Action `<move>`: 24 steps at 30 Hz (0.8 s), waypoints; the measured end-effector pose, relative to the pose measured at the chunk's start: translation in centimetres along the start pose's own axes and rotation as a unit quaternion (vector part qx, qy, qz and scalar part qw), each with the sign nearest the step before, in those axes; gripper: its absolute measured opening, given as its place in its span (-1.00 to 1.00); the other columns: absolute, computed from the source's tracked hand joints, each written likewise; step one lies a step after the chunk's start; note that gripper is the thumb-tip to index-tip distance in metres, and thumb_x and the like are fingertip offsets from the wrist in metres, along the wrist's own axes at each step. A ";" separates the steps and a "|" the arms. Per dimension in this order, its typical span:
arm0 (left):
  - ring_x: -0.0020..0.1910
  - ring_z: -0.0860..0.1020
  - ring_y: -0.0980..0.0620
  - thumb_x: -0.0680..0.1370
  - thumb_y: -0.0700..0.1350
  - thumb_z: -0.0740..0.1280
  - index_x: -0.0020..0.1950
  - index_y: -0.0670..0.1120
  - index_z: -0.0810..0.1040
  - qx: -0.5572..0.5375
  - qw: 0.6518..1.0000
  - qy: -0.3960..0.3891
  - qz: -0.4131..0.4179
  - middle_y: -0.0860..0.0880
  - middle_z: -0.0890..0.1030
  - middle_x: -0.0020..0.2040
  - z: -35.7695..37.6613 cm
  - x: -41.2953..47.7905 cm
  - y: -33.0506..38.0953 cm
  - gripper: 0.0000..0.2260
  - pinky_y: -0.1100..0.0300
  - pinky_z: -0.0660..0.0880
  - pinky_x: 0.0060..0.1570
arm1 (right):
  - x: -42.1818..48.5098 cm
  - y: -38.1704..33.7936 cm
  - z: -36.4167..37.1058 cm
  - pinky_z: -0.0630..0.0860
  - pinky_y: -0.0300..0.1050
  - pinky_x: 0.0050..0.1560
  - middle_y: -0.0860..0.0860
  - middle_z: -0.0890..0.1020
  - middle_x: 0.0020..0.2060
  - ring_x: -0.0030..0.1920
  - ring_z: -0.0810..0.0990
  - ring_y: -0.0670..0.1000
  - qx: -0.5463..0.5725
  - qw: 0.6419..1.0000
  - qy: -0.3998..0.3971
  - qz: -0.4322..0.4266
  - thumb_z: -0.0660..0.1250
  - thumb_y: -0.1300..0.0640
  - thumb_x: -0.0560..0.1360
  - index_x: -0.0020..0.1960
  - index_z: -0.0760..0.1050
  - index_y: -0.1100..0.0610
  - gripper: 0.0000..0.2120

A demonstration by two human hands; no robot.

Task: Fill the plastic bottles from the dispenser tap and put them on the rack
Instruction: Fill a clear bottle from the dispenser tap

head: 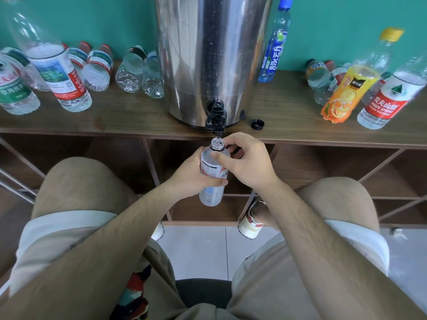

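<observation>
An uncapped bottle (209, 168) is gripped round its body by the left hand (194, 179) and pinched near the neck by the right hand (249, 162), its mouth held just under the tap (216, 116), while empty bottles (129, 72) are left lying on the worktop (138, 116), so much filling is judged to remain.

Khaki shorts (265, 285) with white turned-up hems, 2 white sneakers (248, 227), bare hairy forearms (115, 239).
</observation>
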State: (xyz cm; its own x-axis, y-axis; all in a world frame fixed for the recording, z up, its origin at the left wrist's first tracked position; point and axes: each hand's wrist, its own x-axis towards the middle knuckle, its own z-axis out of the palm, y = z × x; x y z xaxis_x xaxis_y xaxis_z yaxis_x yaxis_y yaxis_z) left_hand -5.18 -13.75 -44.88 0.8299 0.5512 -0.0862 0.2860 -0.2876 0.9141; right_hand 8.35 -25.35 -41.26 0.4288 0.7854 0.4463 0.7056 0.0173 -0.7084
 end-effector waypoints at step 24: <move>0.22 0.62 0.09 0.38 -0.16 0.65 0.44 0.04 0.41 -0.011 1.000 -0.007 -0.005 0.09 0.64 0.22 0.0 0.0 -0.2 -0.29 0.04 0.57 0.27 | -0.1 0.1 0.1 0.54 -0.22 -0.15 -0.10 0.67 -0.09 -0.10 0.61 -0.08 -0.003 1.000 -0.002 -0.002 0.58 0.08 0.47 0.02 0.71 0.10 -0.83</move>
State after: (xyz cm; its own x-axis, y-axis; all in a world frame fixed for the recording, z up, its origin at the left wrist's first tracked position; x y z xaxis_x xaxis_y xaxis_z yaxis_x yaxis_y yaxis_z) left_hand -5.25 -13.72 -45.09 0.8335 0.5432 -0.1008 0.2835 -0.2639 0.9219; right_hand 8.34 -25.33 -41.42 0.4232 0.7879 0.4474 0.7105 0.0178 -0.7035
